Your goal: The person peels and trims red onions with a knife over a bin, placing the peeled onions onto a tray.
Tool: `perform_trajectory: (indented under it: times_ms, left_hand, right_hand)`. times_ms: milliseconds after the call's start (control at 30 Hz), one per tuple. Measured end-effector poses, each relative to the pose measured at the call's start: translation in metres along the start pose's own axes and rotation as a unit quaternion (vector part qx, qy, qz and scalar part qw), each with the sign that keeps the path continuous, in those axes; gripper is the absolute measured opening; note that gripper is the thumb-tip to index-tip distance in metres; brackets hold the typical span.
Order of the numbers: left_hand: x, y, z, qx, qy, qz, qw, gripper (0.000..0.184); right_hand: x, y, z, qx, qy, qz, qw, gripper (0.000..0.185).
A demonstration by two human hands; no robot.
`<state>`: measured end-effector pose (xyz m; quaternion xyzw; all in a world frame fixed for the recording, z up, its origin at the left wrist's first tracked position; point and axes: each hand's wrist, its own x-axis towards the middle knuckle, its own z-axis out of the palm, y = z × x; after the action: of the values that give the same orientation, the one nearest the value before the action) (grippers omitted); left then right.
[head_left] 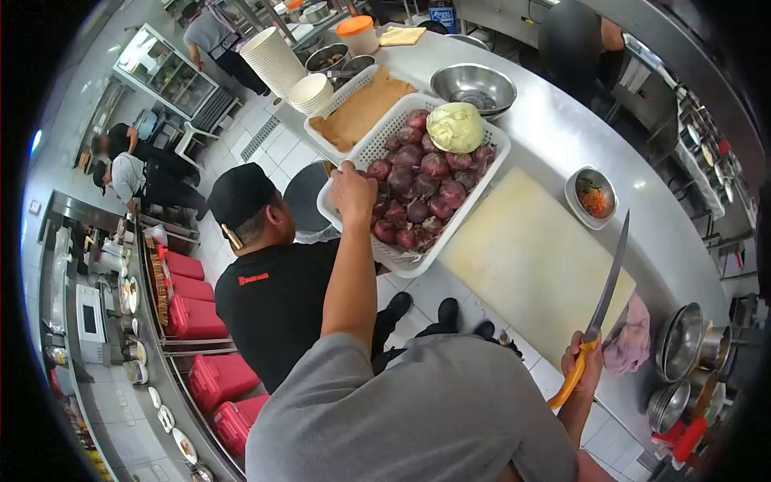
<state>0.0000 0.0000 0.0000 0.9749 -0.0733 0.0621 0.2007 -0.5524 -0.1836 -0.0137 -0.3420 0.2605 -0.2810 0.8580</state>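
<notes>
My left hand (353,193) grips the near left rim of a white plastic basket (496,165). Red onions (419,210) fill the basket, and a pale green cabbage (454,128) rests on top of them. In my right hand (584,365) is a knife by its yellow handle (569,384), its long blade (612,277) pointing up and away over the cutting board's right edge. The worn, off-white cutting board (530,257) lies between the basket and the knife. A pinkish cloth (629,337) is bunched beside my right hand.
A person in a black shirt (281,297) is close at my left. On the steel counter (578,136) stand a metal bowl (474,87), a small bowl of chopped food (593,198) and a brown-covered tray (361,108). Stacked metal bowls (679,345) sit at right.
</notes>
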Motion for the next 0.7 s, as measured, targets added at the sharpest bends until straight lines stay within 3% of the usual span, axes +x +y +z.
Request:
perform_trajectory:
  times_ms: [67, 100, 167, 200, 233, 300, 333, 433, 500, 533, 633, 667, 700]
  left_hand:
    - [-0.015, 0.000, -0.007, -0.068, 0.062, 0.020, 0.996, 0.057]
    - [0.017, 0.006, -0.010, -0.126, 0.108, 0.029, 0.986, 0.054]
    - [0.014, 0.000, -0.016, -0.209, 0.127, 0.021, 0.969, 0.048]
    - [0.000, 0.007, -0.031, -0.314, 0.066, 0.003, 0.947, 0.037]
    - [-0.006, 0.014, -0.044, -0.447, 0.014, -0.039, 0.894, 0.034]
    - [-0.014, 0.022, -0.069, -0.670, -0.091, -0.115, 0.728, 0.028]
    - [-0.019, 0.029, -0.080, -0.694, -0.096, -0.155, 0.696, 0.023]
    - [-0.018, 0.010, -0.087, -0.745, -0.224, -0.075, 0.623, 0.023]
    - [-0.031, 0.004, -0.098, -0.774, -0.214, -0.136, 0.580, 0.026]
    - [-0.038, 0.004, -0.106, -0.782, -0.204, -0.163, 0.566, 0.028]
    - [-0.038, -0.015, -0.107, -0.791, -0.190, -0.194, 0.548, 0.038]
    - [-0.035, -0.025, -0.106, -0.790, -0.194, -0.190, 0.549, 0.040]
    - [-0.029, -0.034, -0.106, -0.788, -0.200, -0.186, 0.552, 0.042]
  right_hand:
    - [-0.007, -0.007, 0.003, 0.045, -0.021, 0.001, 0.999, 0.051]
    - [0.029, 0.010, 0.005, 0.062, -0.054, -0.012, 0.997, 0.047]
    - [0.021, 0.003, 0.006, 0.078, -0.059, 0.016, 0.995, 0.039]
    - [0.014, -0.002, -0.002, 0.068, -0.064, 0.016, 0.995, 0.037]
    - [0.016, -0.003, -0.012, 0.063, -0.074, 0.009, 0.995, 0.036]
    - [0.020, -0.001, -0.023, 0.071, -0.096, 0.003, 0.993, 0.032]
    - [0.021, -0.003, -0.025, 0.080, -0.108, 0.006, 0.991, 0.031]
    - [0.028, 0.004, -0.029, 0.139, -0.115, 0.022, 0.983, 0.027]
    - [0.025, 0.006, -0.035, 0.153, -0.081, 0.036, 0.984, 0.028]
    - [0.027, 0.010, -0.041, 0.162, -0.127, 0.026, 0.978, 0.026]
    - [0.027, 0.009, -0.037, 0.142, -0.107, 0.022, 0.984, 0.045]
    - [0.032, 0.010, -0.036, 0.148, -0.155, 0.022, 0.977, 0.064]
    - [0.036, 0.008, -0.025, 0.144, -0.149, 0.030, 0.978, 0.066]
